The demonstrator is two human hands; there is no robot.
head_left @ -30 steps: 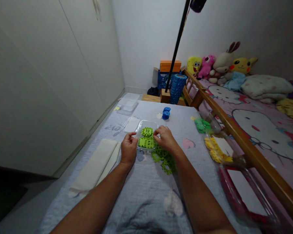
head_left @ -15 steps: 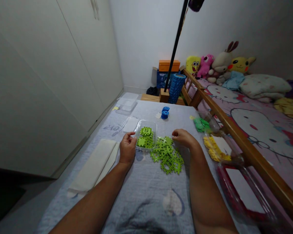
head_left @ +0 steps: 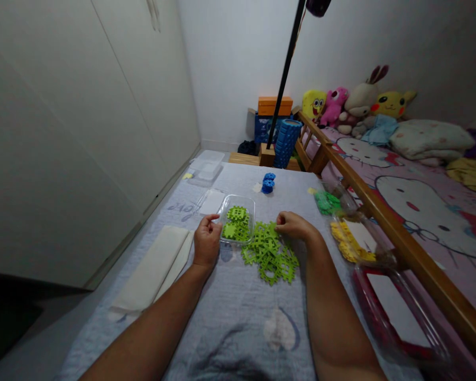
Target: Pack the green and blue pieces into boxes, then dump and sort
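Note:
A clear plastic box holding several light-green interlocking tiles sits on the grey blanket. My left hand grips the box's near left edge, fingers curled on the rim. Right of the box lies a loose pile of light-green tiles. My right hand rests at the pile's far edge with its fingers pinched on a tile there.
A clear lid lies beyond the box, with a blue tile stack farther back. Bags of green tiles, yellow tiles and a red-rimmed box line the wooden bed rail. A folded white cloth lies left.
My right hand left the box, swung right over the loose pile, then came back a little onto its far edge. The left hand stayed on the box.

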